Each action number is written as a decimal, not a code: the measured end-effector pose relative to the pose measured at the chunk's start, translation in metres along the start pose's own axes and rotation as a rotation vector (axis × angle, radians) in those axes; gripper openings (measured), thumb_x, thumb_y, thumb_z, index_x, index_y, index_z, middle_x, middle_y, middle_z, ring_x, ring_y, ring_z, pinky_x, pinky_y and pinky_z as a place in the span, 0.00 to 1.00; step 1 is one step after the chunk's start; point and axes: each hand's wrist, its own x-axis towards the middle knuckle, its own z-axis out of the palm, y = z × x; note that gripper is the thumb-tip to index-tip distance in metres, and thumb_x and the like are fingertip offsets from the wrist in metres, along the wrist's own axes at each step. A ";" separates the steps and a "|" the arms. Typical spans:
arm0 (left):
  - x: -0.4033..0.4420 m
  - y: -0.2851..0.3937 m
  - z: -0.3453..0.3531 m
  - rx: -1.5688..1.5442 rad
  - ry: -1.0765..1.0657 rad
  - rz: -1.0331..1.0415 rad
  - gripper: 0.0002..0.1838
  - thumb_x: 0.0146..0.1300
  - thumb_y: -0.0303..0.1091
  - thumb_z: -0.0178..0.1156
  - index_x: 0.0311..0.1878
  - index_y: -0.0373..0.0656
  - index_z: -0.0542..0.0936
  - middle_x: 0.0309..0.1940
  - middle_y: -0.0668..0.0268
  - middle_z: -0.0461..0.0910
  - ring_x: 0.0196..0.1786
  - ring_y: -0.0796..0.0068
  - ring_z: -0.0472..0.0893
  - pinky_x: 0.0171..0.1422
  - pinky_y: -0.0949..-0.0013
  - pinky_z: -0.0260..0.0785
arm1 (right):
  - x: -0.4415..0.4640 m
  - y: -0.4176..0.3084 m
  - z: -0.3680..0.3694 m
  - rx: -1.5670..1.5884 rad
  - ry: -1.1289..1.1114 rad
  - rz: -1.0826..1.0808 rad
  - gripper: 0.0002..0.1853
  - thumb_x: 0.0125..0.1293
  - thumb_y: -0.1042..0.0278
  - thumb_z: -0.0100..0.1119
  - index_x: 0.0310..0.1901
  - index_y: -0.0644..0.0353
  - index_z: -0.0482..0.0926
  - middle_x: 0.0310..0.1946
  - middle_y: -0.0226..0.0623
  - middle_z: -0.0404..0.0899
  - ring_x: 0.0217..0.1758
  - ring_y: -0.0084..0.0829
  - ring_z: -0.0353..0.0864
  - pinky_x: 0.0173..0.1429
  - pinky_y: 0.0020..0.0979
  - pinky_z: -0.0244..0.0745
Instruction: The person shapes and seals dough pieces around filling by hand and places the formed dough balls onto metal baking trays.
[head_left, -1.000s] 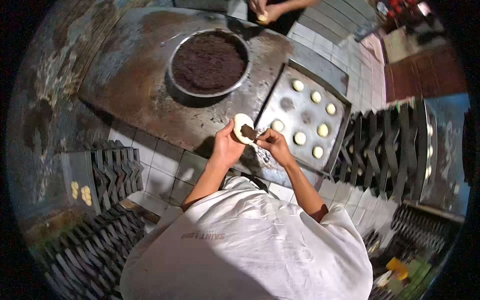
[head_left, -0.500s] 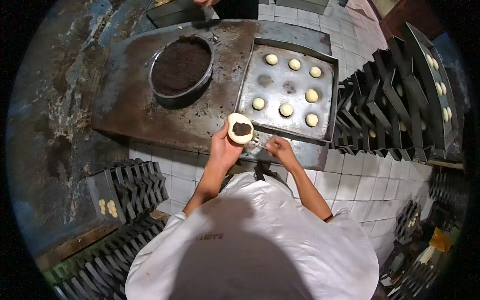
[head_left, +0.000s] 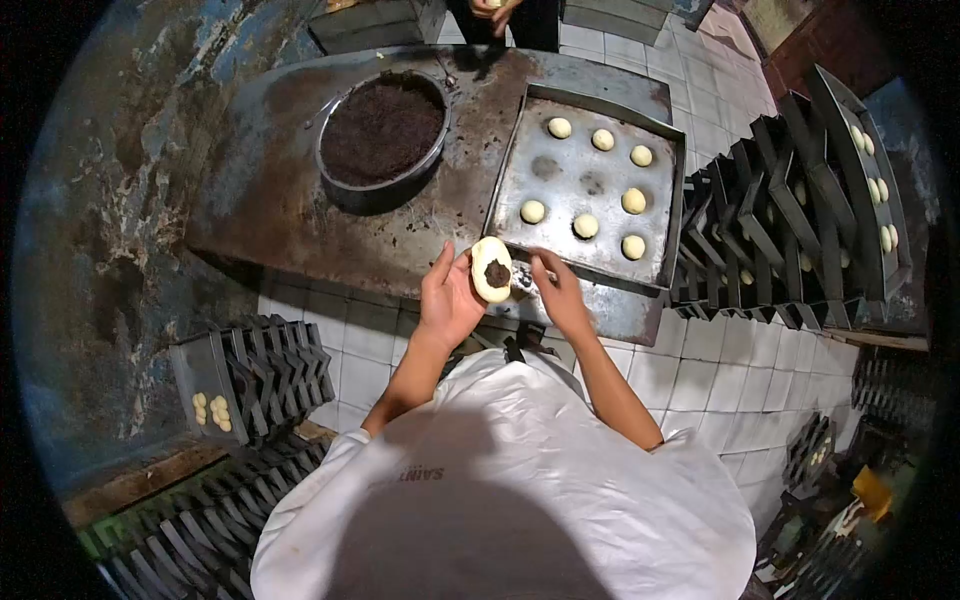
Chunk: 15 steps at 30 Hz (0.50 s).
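Observation:
My left hand (head_left: 452, 298) holds a pale round of dough (head_left: 481, 262) on its fingers, tilted, with the thumb raised away from it. A dark, crumbly filling (head_left: 497, 273) lies in the middle of the dough. Just right of it is my right hand (head_left: 562, 298), its fingers partly bent and apart, with no tool visible in them. Between the hands, a small shiny metal utensil (head_left: 522, 279) shows at the table's near edge, partly hidden. Several dough balls (head_left: 585, 226) sit spaced out on the metal tray (head_left: 618, 170) beyond my right hand.
A metal basin (head_left: 328, 168) of dark filling stands on the worn table (head_left: 270, 205). Stacked trays (head_left: 765, 200) rise at the right, others (head_left: 262, 375) at the lower left. Across the table are another person's hands (head_left: 492, 14).
My right hand has let go of the small metal utensil and come up closer to the dough. The dough is turned and looks narrower. The other person's hands have shifted right in view.

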 end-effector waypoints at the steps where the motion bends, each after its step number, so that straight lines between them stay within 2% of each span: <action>1: -0.003 0.002 -0.003 0.030 -0.009 -0.013 0.36 0.79 0.59 0.43 0.72 0.34 0.66 0.68 0.54 0.74 0.71 0.58 0.73 0.79 0.52 0.59 | 0.011 -0.002 0.014 0.190 -0.141 0.000 0.31 0.80 0.41 0.47 0.70 0.57 0.73 0.63 0.33 0.79 0.67 0.31 0.75 0.71 0.36 0.67; 2: -0.004 0.006 -0.009 0.021 -0.042 -0.015 0.34 0.79 0.57 0.46 0.70 0.34 0.68 0.66 0.55 0.75 0.69 0.59 0.74 0.77 0.53 0.61 | 0.015 -0.016 0.024 0.397 -0.301 0.122 0.34 0.79 0.35 0.45 0.73 0.53 0.69 0.68 0.33 0.74 0.70 0.31 0.71 0.71 0.38 0.67; 3: -0.005 0.008 -0.013 0.016 -0.047 -0.018 0.34 0.79 0.57 0.46 0.70 0.34 0.68 0.66 0.55 0.75 0.69 0.59 0.74 0.77 0.53 0.61 | 0.016 -0.032 0.035 0.500 -0.355 0.253 0.36 0.78 0.33 0.44 0.73 0.53 0.69 0.69 0.34 0.72 0.71 0.30 0.70 0.71 0.42 0.68; 5: -0.008 0.021 -0.023 0.095 0.015 0.014 0.28 0.78 0.49 0.51 0.68 0.33 0.70 0.64 0.56 0.76 0.68 0.61 0.75 0.74 0.56 0.65 | 0.013 -0.056 0.046 0.499 -0.423 0.254 0.33 0.76 0.40 0.55 0.72 0.54 0.71 0.68 0.33 0.73 0.69 0.31 0.73 0.71 0.41 0.70; 6: -0.009 0.031 -0.027 0.091 0.010 0.022 0.28 0.78 0.49 0.51 0.68 0.33 0.70 0.64 0.56 0.76 0.68 0.61 0.75 0.74 0.56 0.65 | 0.013 -0.058 0.053 0.490 -0.427 0.250 0.33 0.76 0.40 0.55 0.72 0.54 0.71 0.68 0.33 0.73 0.69 0.31 0.73 0.71 0.41 0.70; 8: -0.017 0.050 -0.041 0.089 0.062 -0.035 0.25 0.71 0.36 0.54 0.67 0.32 0.72 0.60 0.59 0.77 0.62 0.65 0.77 0.70 0.60 0.69 | 0.002 -0.055 0.064 0.246 -0.323 -0.006 0.26 0.69 0.61 0.68 0.66 0.56 0.76 0.61 0.35 0.78 0.66 0.32 0.75 0.71 0.35 0.69; 9: -0.021 0.057 -0.047 0.086 0.089 -0.068 0.25 0.68 0.29 0.55 0.67 0.31 0.73 0.59 0.60 0.77 0.59 0.67 0.78 0.67 0.62 0.71 | -0.002 -0.061 0.069 0.233 -0.328 -0.001 0.26 0.69 0.61 0.68 0.66 0.56 0.76 0.61 0.35 0.78 0.66 0.32 0.75 0.71 0.35 0.69; 10: -0.024 0.065 -0.053 0.124 0.046 -0.085 0.22 0.70 0.29 0.55 0.65 0.34 0.76 0.58 0.61 0.78 0.60 0.70 0.77 0.67 0.66 0.70 | -0.007 -0.070 0.074 0.021 -0.273 -0.205 0.29 0.63 0.68 0.71 0.66 0.57 0.76 0.61 0.38 0.78 0.66 0.35 0.76 0.70 0.35 0.70; 11: -0.025 0.069 -0.057 0.115 0.043 -0.088 0.22 0.70 0.29 0.55 0.65 0.34 0.76 0.58 0.61 0.78 0.60 0.70 0.77 0.67 0.66 0.70 | -0.012 -0.076 0.080 -0.191 -0.213 -0.408 0.33 0.57 0.74 0.74 0.66 0.58 0.76 0.61 0.41 0.79 0.67 0.38 0.77 0.69 0.36 0.72; 12: -0.028 0.074 -0.056 0.141 0.033 -0.079 0.22 0.68 0.25 0.55 0.66 0.33 0.76 0.59 0.61 0.78 0.61 0.71 0.77 0.67 0.68 0.70 | -0.014 -0.077 0.087 -0.277 -0.154 -0.451 0.31 0.60 0.82 0.70 0.66 0.56 0.78 0.66 0.41 0.77 0.65 0.37 0.80 0.60 0.35 0.82; 13: -0.031 0.081 -0.054 0.170 0.020 -0.068 0.23 0.67 0.21 0.55 0.66 0.33 0.76 0.59 0.60 0.78 0.61 0.72 0.76 0.67 0.70 0.70 | -0.015 -0.077 0.092 -0.284 -0.151 -0.452 0.31 0.60 0.82 0.70 0.66 0.56 0.78 0.66 0.41 0.77 0.65 0.37 0.80 0.60 0.35 0.82; 15: -0.039 0.093 -0.047 0.238 0.030 -0.028 0.25 0.66 0.20 0.57 0.67 0.31 0.75 0.57 0.60 0.80 0.60 0.72 0.78 0.66 0.71 0.71 | -0.015 -0.077 0.104 -0.305 -0.040 -0.509 0.26 0.58 0.80 0.69 0.60 0.59 0.81 0.60 0.47 0.81 0.60 0.44 0.84 0.60 0.36 0.79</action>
